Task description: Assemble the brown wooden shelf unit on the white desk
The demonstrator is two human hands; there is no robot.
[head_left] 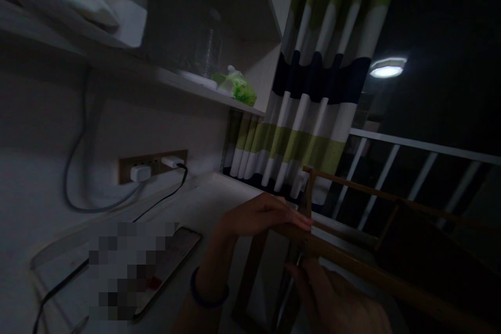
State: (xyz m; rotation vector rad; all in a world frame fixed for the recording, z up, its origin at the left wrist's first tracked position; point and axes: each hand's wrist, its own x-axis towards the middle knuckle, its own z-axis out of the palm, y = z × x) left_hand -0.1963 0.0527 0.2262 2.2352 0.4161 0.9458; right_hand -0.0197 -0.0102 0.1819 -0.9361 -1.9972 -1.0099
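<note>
The scene is dim. My left hand (261, 215), with a dark band on its wrist, lies with fingers stretched flat on top of a wooden frame (352, 263), a folding stand or small table with thin bars. My right hand (332, 300) comes in from below and grips the frame's lower bar near its corner; its fingertips are partly hidden by the wood. Left of my hands, a phone (172, 261) lies flat on the white surface (211, 193), with a dark cable running to it.
A wall socket strip (152, 166) holds white chargers and cables. A shelf (195, 88) above carries a clear bottle (209, 52) and green packet (240, 88). A striped curtain (313, 88) hangs behind. A white railing (422, 148) and a ceiling lamp (386, 68) are at right.
</note>
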